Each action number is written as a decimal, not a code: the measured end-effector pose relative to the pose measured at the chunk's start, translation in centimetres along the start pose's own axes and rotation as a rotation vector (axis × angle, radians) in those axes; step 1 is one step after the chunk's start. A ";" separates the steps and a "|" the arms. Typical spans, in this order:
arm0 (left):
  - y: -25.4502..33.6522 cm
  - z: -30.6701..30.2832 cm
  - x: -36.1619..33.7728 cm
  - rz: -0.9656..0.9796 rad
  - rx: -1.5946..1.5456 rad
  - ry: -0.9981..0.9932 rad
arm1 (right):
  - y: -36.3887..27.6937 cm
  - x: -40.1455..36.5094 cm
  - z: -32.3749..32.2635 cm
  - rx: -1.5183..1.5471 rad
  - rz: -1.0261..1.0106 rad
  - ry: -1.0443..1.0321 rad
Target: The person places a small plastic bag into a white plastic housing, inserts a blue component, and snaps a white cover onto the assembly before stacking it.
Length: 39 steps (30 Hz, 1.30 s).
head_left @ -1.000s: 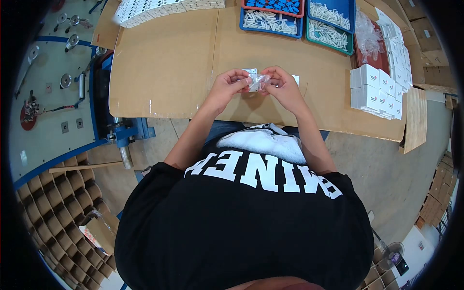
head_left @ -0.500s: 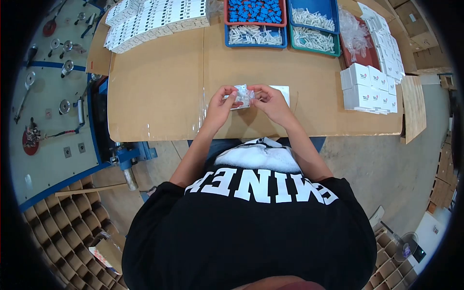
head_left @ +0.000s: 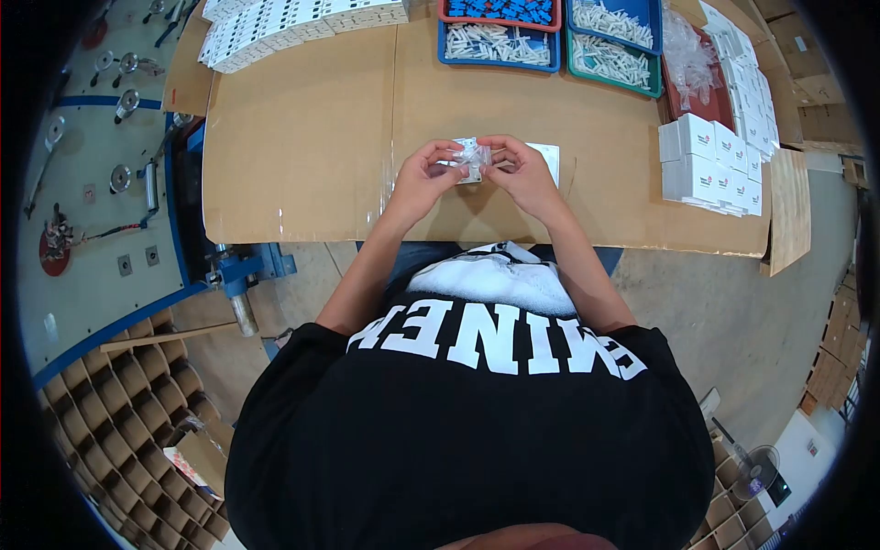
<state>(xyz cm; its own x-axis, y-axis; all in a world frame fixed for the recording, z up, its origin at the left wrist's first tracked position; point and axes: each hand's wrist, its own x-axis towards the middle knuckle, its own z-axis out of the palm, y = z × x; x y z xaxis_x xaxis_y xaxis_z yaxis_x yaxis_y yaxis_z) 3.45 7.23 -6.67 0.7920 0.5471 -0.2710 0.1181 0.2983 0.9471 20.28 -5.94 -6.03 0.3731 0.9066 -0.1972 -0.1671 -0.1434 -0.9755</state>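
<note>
Between my hands is a small clear plastic bag (head_left: pixel 473 158), crumpled, with its contents too small to make out. My left hand (head_left: pixel 423 183) pinches the bag's left side, thumb and fingers closed. From the other side my right hand (head_left: pixel 521 179) grips it with bent fingers. Directly beneath the bag lies a white piece (head_left: pixel 469 178), mostly covered by the bag and fingers. Partly behind my right hand, a flat white sheet or box panel (head_left: pixel 550 160) rests on the cardboard-covered table (head_left: pixel 302 165).
Trays of white plugs (head_left: pixel 500 46) and blue parts (head_left: pixel 500 9) stand at the back. Stacked white boxes (head_left: pixel 710 165) sit at the right, near clear plastic bags (head_left: pixel 692 60). More white boxes (head_left: pixel 293 27) line the back left. A blue-edged machine panel (head_left: pixel 101 183) stands left.
The view has tilted slightly, so the table sits higher in the picture. My fingers have shifted on the plastic bag, which now looks more bunched between both hands.
</note>
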 end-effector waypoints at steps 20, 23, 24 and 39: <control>-0.9 -2.9 1.5 0.107 0.597 0.075 | 3.7 3.6 -0.1 -0.401 -0.041 -0.037; -2.7 -3.4 1.5 0.349 1.034 0.096 | 4.0 3.2 0.7 -0.562 -0.106 -0.014; -3.7 -3.4 1.6 0.368 0.979 0.129 | 4.1 3.0 0.9 -0.681 -0.165 0.011; -6.0 -3.4 -0.5 0.708 1.114 0.161 | 3.5 2.7 0.0 -0.939 -0.295 -0.175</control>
<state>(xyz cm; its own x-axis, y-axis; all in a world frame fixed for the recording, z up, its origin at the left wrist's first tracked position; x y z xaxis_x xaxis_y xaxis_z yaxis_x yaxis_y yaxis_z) 0.35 7.87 -12.77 0.8152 0.4269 0.3914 0.1983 -0.8407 0.5039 20.74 -4.00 -10.01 0.1311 0.9913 0.0093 0.7276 -0.0898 -0.6801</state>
